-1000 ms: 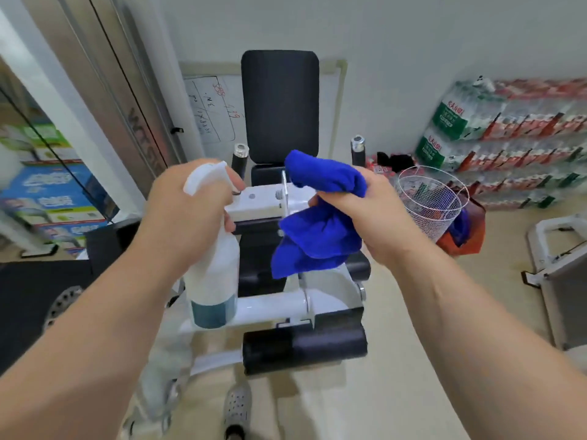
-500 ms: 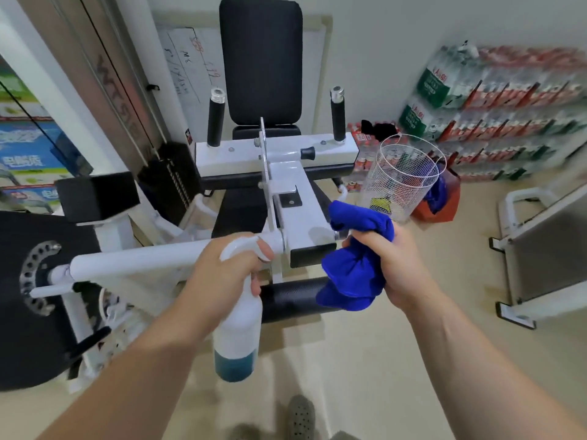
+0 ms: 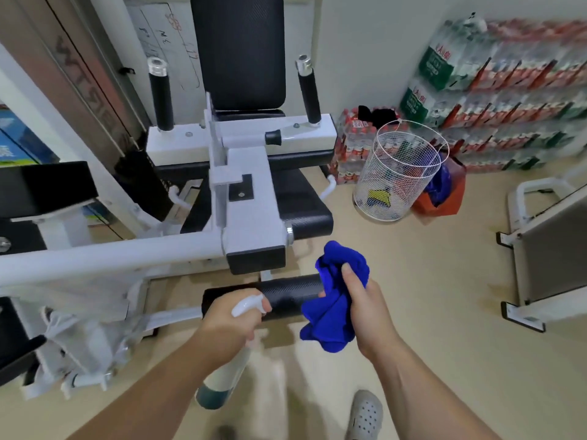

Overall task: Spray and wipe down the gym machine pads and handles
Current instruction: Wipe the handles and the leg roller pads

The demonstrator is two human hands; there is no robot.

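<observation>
Currently, my left hand [image 3: 228, 325] grasps the spray bottle [image 3: 222, 384] at its head, with the fingers curled round the trigger area and the nozzle facing the lower roller pad [image 3: 286, 295] just ahead. My right hand [image 3: 365, 312] is clenched round the bunched blue cloth [image 3: 330, 322], which hangs at the right end of that roller. Whether cloth and pad touch cannot be determined. The step in hand, as I judge it, is spraying the lower roller, with wiping to follow. The next move calls for a short trigger pull aimed at the pad surface. After that, pass the cloth along the roller's length and round its hidden far side. Beyond it are the upper roller pad [image 3: 313, 222], the seat pad [image 3: 301, 188], the left upright handle [image 3: 162, 101], the right upright handle [image 3: 309, 93] and, farthest, the back pad [image 3: 238, 49]. Their condition cannot be read, so I treat them as remaining work.
</observation>
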